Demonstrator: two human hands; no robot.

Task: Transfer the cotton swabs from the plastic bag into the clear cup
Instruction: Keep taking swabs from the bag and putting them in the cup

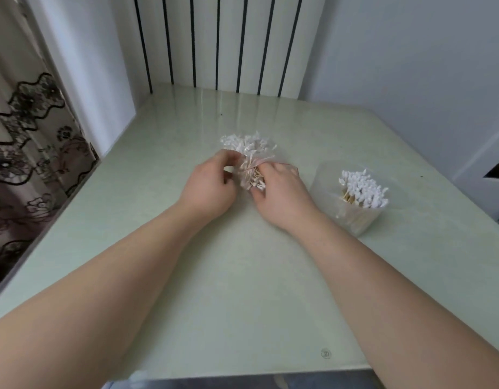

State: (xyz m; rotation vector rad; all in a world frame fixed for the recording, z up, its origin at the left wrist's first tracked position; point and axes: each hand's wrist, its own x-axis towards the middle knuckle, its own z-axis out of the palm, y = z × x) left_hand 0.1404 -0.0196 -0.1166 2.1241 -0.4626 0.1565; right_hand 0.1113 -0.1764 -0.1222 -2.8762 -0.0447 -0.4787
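Observation:
A clear plastic bag (249,169) full of cotton swabs is held at the middle of the pale green table (242,276). White swab tips (247,143) fan out of its far end. My left hand (212,186) grips the bag's left side with curled fingers. My right hand (279,192) grips its right side, fingers curled round the wooden sticks. To the right stands the clear cup (352,197), with a bundle of swabs (363,189) upright inside it, a short way from my right hand.
A striped white panel (220,40) and a white wall close off the far side of the table. A flowered curtain (26,153) hangs past the left edge. The table's front edge (242,374) runs just below my forearms.

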